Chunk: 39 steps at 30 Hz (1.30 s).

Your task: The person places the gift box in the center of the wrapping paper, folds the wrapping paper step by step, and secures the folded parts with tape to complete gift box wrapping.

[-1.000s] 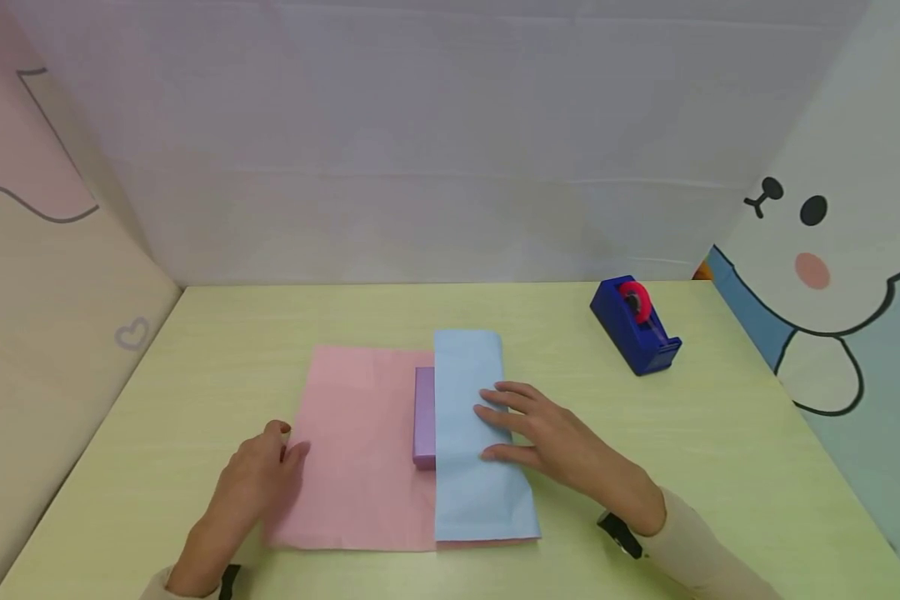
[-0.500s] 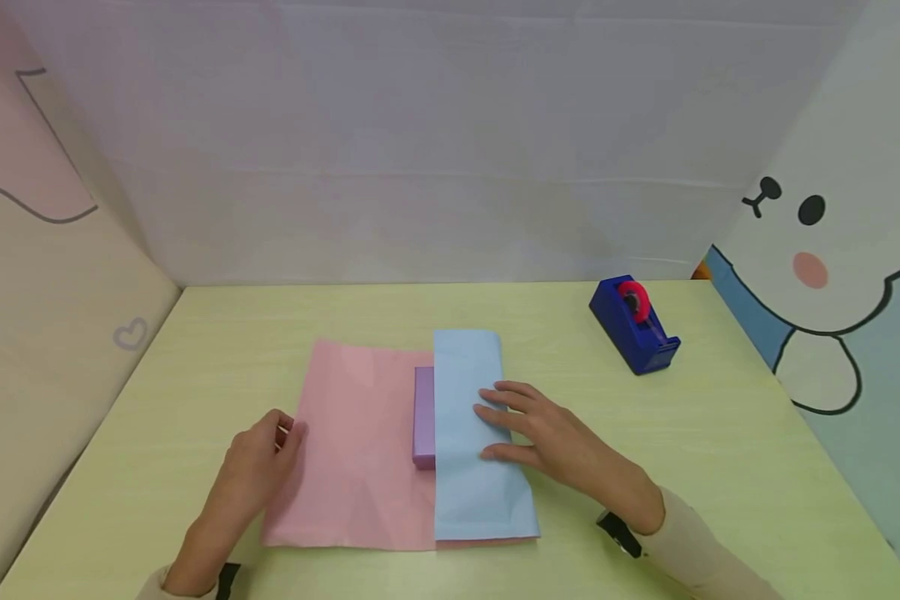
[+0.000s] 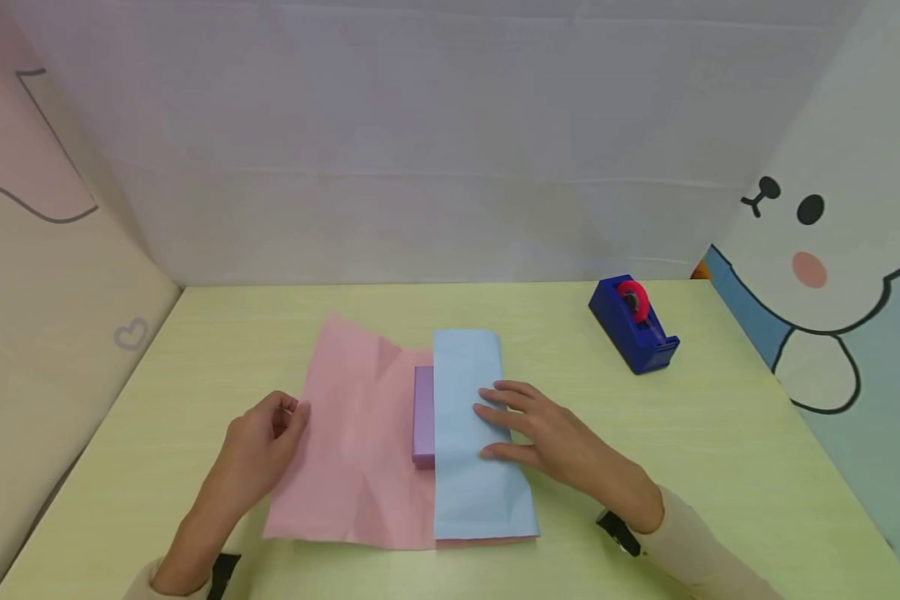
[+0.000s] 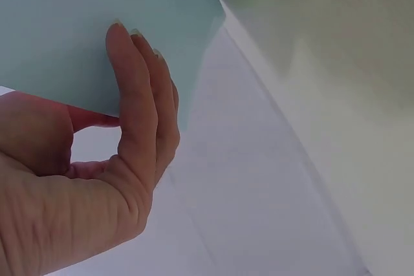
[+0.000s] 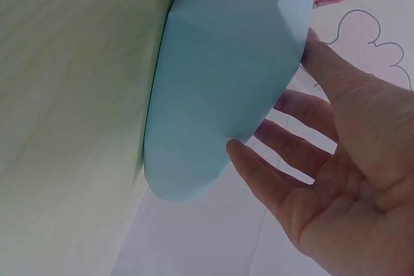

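A sheet of wrapping paper [image 3: 360, 450], pink on its upper face and light blue on its other, lies under a purple box [image 3: 423, 417]. Its right part is folded over the box as a blue flap [image 3: 468, 442], hiding much of the box. My left hand [image 3: 258, 446] pinches the sheet's left edge between thumb and fingers and holds it raised; in the left wrist view the fingers [image 4: 132, 82] lie against the blue underside. My right hand [image 3: 551, 429] rests on the flap with fingers spread and fairly straight, its fingertips touching the paper in the right wrist view.
A blue tape dispenser [image 3: 636, 325] with a red-cored roll stands at the back right of the pale wooden table [image 3: 720, 458]. Behind the table hangs a plain light backdrop [image 3: 450, 150]. Printed panels flank both sides, the right one with a cartoon face.
My left hand has moved up and taken the pink paper's left edge with it, lifting it off the table and creasing the sheet. The right hand has stayed in place on the flap.
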Each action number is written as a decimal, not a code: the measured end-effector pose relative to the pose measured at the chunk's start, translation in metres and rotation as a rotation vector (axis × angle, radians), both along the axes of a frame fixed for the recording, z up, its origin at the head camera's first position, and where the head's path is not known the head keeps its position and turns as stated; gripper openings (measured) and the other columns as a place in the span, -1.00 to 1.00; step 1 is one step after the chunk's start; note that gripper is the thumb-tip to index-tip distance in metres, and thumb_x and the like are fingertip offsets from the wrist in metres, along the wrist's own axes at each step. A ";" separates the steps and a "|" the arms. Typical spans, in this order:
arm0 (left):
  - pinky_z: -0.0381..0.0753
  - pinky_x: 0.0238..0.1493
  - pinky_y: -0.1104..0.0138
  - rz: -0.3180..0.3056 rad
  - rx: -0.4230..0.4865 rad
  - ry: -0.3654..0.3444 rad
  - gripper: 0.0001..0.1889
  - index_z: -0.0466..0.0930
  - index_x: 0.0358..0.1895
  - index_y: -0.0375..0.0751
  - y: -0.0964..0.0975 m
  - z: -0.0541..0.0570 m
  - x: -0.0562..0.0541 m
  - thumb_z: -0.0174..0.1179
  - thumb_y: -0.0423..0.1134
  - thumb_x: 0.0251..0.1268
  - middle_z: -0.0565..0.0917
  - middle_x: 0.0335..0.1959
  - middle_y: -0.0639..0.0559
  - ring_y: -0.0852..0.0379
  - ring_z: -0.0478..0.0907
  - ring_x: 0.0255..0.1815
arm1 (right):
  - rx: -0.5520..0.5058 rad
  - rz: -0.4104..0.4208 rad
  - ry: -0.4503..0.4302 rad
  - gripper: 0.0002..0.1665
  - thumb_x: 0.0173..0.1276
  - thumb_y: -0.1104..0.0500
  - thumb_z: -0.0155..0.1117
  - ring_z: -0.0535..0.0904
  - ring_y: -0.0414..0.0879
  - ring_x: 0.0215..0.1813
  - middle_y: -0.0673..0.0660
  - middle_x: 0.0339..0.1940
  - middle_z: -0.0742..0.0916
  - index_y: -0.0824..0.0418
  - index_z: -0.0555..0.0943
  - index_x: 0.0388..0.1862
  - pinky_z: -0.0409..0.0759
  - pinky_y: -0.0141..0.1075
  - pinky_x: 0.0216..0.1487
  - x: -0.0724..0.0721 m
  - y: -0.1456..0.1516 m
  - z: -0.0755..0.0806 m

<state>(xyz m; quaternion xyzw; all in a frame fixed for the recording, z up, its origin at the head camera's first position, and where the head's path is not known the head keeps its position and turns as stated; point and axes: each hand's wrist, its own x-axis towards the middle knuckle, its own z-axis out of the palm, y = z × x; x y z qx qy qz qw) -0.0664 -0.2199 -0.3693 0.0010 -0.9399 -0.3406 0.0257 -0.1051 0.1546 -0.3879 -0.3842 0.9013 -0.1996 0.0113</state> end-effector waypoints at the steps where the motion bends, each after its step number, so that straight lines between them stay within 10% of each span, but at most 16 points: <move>1: 0.44 -0.40 0.33 0.000 0.007 0.004 -0.80 0.56 -0.14 -0.35 0.000 0.001 0.000 0.10 -0.24 0.58 0.59 -0.53 0.04 0.12 0.45 -0.48 | -0.001 0.000 -0.001 -0.32 0.42 -0.14 0.36 0.39 0.17 0.49 0.15 0.43 0.58 0.18 0.59 0.39 0.53 0.05 0.31 0.000 0.000 0.000; 18: 0.51 -0.35 0.36 -0.036 0.168 0.013 -0.77 0.60 -0.12 -0.24 0.024 0.023 -0.002 0.11 -0.13 0.60 0.74 -0.38 0.04 0.14 0.56 -0.43 | -0.019 0.007 0.002 -0.33 0.40 -0.12 0.39 0.39 0.17 0.49 0.15 0.42 0.59 0.19 0.60 0.38 0.53 0.04 0.31 -0.001 -0.002 -0.002; 33: 0.33 -0.52 0.37 -0.099 0.329 0.000 -0.81 0.57 -0.14 -0.21 0.054 0.028 -0.006 0.12 -0.15 0.59 0.53 -0.61 0.09 0.27 0.25 -0.64 | -0.041 0.011 0.035 -0.33 0.39 -0.11 0.40 0.41 0.18 0.47 0.16 0.40 0.61 0.21 0.62 0.35 0.54 0.05 0.31 -0.001 0.000 -0.003; 39: 0.50 -0.36 0.39 -0.109 0.370 0.024 -0.86 0.58 -0.16 -0.22 0.066 0.029 -0.007 0.13 -0.23 0.58 0.68 -0.44 0.06 0.22 0.57 -0.42 | -0.038 0.012 0.038 -0.33 0.37 -0.11 0.41 0.42 0.17 0.46 0.17 0.40 0.61 0.21 0.62 0.34 0.55 0.04 0.29 -0.001 0.000 -0.003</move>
